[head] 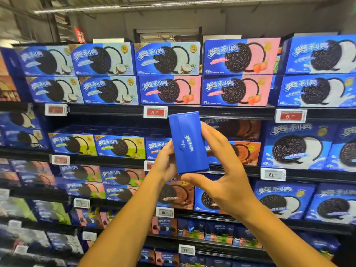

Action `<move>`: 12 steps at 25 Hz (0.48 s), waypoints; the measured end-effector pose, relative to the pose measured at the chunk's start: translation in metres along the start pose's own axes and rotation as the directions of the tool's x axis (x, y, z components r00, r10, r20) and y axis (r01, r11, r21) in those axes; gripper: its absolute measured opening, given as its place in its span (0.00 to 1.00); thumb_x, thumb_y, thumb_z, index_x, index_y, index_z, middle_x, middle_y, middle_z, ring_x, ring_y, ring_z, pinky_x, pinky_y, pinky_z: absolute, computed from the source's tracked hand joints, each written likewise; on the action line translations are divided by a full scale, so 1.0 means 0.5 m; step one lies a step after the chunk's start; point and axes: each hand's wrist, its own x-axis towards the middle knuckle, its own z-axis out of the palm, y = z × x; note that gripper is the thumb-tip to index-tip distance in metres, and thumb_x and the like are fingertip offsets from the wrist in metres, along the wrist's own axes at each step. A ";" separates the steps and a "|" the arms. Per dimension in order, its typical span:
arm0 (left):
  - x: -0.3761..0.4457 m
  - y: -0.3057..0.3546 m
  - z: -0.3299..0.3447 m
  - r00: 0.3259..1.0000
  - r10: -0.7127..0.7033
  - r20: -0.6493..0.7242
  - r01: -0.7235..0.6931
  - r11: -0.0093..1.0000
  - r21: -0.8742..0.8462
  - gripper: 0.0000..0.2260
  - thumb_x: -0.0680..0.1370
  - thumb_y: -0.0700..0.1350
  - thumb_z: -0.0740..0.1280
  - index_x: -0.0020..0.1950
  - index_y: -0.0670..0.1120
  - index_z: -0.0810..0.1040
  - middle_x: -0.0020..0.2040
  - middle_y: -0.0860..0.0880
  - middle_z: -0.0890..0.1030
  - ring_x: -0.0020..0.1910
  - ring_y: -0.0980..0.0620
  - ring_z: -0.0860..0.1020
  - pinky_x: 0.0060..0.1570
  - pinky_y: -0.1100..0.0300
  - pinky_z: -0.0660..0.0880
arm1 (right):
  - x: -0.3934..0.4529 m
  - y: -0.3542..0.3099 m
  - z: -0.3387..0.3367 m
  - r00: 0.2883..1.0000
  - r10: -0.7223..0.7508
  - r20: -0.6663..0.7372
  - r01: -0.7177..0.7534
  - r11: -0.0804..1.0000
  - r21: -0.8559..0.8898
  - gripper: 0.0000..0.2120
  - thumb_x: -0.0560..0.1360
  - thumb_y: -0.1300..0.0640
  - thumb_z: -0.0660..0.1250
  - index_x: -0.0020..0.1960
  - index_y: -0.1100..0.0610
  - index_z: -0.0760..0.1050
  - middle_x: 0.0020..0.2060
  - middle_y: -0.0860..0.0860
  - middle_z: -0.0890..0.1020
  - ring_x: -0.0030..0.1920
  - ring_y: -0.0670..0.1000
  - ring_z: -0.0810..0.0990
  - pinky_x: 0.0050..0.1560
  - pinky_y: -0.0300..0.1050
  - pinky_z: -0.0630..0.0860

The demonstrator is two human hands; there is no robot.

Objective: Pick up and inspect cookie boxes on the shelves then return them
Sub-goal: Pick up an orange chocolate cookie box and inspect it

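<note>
A blue cookie box point(187, 143) is held upright in front of the shelves, its narrow blue side with small white print facing me. My left hand point(166, 162) grips its lower left edge, mostly hidden behind the box. My right hand point(221, 170) holds the right side, fingers behind it and thumb under the bottom corner. Behind the box, the second shelf point(107, 158) carries brown and orange chocolate-flavour boxes point(244, 151).
Rows of blue cookie boxes fill every shelf: coconut point(104, 58), strawberry pink point(240, 56), yellow-green point(119, 147) and large white-cream ones point(294, 147). Price tags point(155, 112) hang on the dark shelf edges. Small packs point(217, 232) line the lower shelves.
</note>
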 end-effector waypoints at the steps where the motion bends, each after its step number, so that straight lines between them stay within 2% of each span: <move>1: 0.013 -0.005 -0.011 0.999 0.017 0.041 -0.016 0.999 -0.037 0.18 0.85 0.43 0.53 0.71 0.35 0.68 0.49 0.45 0.84 0.42 0.53 0.82 0.41 0.58 0.81 | -0.001 0.002 -0.002 1.000 0.011 0.008 -0.011 1.000 0.024 0.40 0.71 0.47 0.76 0.77 0.54 0.62 0.75 0.44 0.67 0.76 0.47 0.65 0.70 0.45 0.69; 3: 0.025 0.000 -0.030 0.998 0.013 0.068 -0.007 0.996 -0.083 0.18 0.84 0.47 0.56 0.68 0.37 0.71 0.61 0.42 0.78 0.55 0.45 0.78 0.57 0.48 0.77 | 0.008 0.006 -0.008 0.997 0.081 -0.018 -0.079 0.993 0.083 0.40 0.70 0.46 0.76 0.77 0.50 0.63 0.73 0.42 0.68 0.74 0.49 0.68 0.67 0.47 0.73; 4: 0.031 0.003 -0.039 0.997 0.004 0.071 0.001 0.997 -0.072 0.17 0.82 0.49 0.59 0.65 0.39 0.74 0.62 0.41 0.78 0.58 0.42 0.78 0.58 0.45 0.77 | 0.015 0.009 -0.014 0.990 0.133 -0.040 -0.127 0.984 0.128 0.40 0.69 0.46 0.76 0.76 0.47 0.62 0.72 0.43 0.68 0.73 0.49 0.68 0.64 0.49 0.76; 6: 0.034 0.003 -0.054 0.997 -0.033 0.075 0.032 0.999 0.010 0.20 0.76 0.53 0.65 0.62 0.41 0.77 0.62 0.44 0.81 0.57 0.43 0.81 0.50 0.47 0.81 | 0.031 0.013 -0.033 0.969 0.240 -0.061 -0.221 0.948 0.230 0.40 0.67 0.44 0.76 0.75 0.37 0.61 0.73 0.44 0.66 0.73 0.47 0.69 0.59 0.49 0.79; 8: 0.026 0.015 -0.059 0.994 -0.085 0.062 0.082 0.995 0.050 0.21 0.72 0.55 0.68 0.60 0.45 0.81 0.57 0.47 0.84 0.51 0.48 0.84 0.41 0.53 0.82 | 0.048 0.023 -0.056 0.945 0.319 -0.065 -0.289 0.914 0.283 0.38 0.65 0.41 0.74 0.70 0.30 0.59 0.76 0.43 0.64 0.73 0.47 0.68 0.58 0.44 0.78; 10: 0.028 0.035 -0.073 0.994 -0.102 0.026 0.101 0.994 0.051 0.17 0.75 0.56 0.67 0.55 0.46 0.82 0.50 0.47 0.86 0.43 0.49 0.85 0.35 0.57 0.80 | 0.063 0.039 -0.079 0.908 0.410 -0.084 -0.364 0.874 0.321 0.37 0.65 0.40 0.74 0.70 0.32 0.61 0.74 0.43 0.68 0.72 0.47 0.71 0.61 0.45 0.77; 12: 0.026 0.062 -0.088 0.996 -0.089 0.011 0.089 0.995 0.037 0.19 0.78 0.58 0.62 0.56 0.45 0.81 0.48 0.45 0.86 0.40 0.49 0.84 0.34 0.58 0.77 | 0.071 0.057 -0.100 0.842 0.529 -0.108 -0.428 0.776 0.464 0.35 0.68 0.43 0.74 0.72 0.40 0.65 0.66 0.42 0.77 0.63 0.46 0.78 0.53 0.45 0.80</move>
